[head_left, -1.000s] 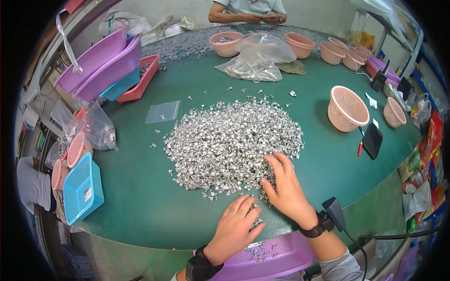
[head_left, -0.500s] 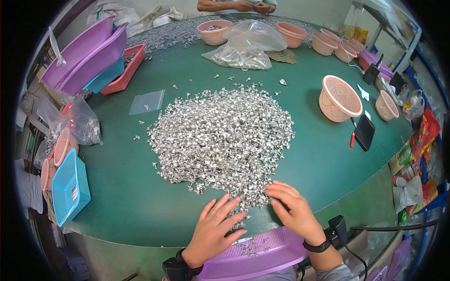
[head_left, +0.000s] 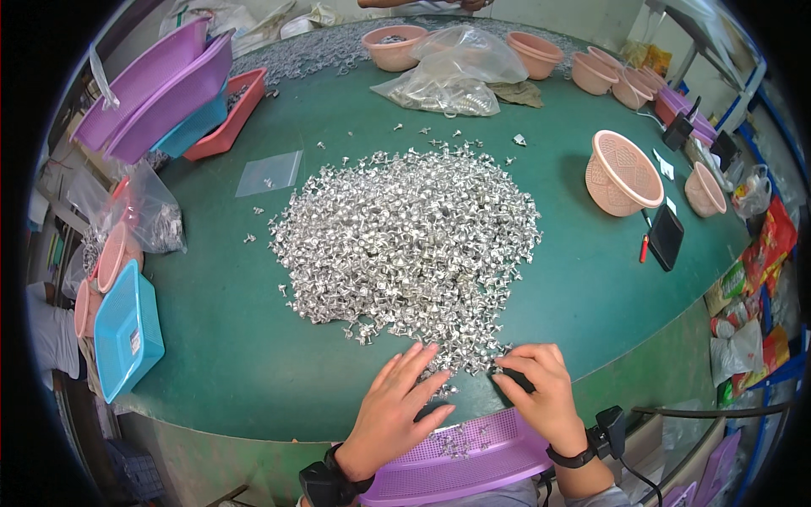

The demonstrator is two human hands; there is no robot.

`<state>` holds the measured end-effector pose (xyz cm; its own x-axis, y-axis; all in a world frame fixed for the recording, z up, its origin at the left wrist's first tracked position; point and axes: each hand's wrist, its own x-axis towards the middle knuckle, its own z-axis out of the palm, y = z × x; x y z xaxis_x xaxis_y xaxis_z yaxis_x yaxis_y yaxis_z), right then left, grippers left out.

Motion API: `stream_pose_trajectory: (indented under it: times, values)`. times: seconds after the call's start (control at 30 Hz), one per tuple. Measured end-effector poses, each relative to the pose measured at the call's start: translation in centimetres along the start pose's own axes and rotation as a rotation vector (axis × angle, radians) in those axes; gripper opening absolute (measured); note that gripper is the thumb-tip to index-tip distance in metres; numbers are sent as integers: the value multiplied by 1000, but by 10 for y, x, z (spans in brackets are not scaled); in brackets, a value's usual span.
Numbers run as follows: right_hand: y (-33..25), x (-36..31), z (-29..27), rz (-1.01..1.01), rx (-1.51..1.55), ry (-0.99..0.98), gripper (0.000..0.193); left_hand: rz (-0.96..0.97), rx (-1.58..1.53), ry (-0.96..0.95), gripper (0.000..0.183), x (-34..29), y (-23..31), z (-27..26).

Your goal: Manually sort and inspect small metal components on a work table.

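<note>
A broad heap of small silvery metal parts [head_left: 405, 237], each with short prongs, covers the middle of the green table. My left hand [head_left: 393, 414] rests at the heap's near edge, its fingers stretched and thumb apart, touching loose parts. Beside the same edge, my right hand [head_left: 545, 393] has thumb and forefinger curled together around a small metal part at their tips. Below both hands, a purple plastic basket [head_left: 473, 473] at the table's front edge holds several of the same parts. Wristbands with black devices sit on both my wrists.
A peach basket [head_left: 625, 173], a smaller one [head_left: 704, 190] and a black phone-like slab [head_left: 666, 237] stand right. Stacked purple trays [head_left: 169, 93], a blue basket [head_left: 131, 338] and a clear bag [head_left: 160, 215] line the left. A plastic bag [head_left: 456, 76] lies at the back, near another person's arms.
My right hand has shifted slightly down and right, its fingers drawing together at the heap's edge. My left hand has moved slightly right. The whole view has shifted a little.
</note>
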<state>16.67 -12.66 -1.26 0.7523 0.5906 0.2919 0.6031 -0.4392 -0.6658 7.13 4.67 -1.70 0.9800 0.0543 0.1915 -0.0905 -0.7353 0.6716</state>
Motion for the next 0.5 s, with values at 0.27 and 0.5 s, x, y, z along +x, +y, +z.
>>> stream_pose_trajectory:
  times: [0.27,0.5]
  values:
    - [-3,-11,-5,255,367,63,11,32,-6,198,24,-5,11,5]
    - [-22,-17,-5,542,1103,-202,9,78,-275,237,22,1,31,15]
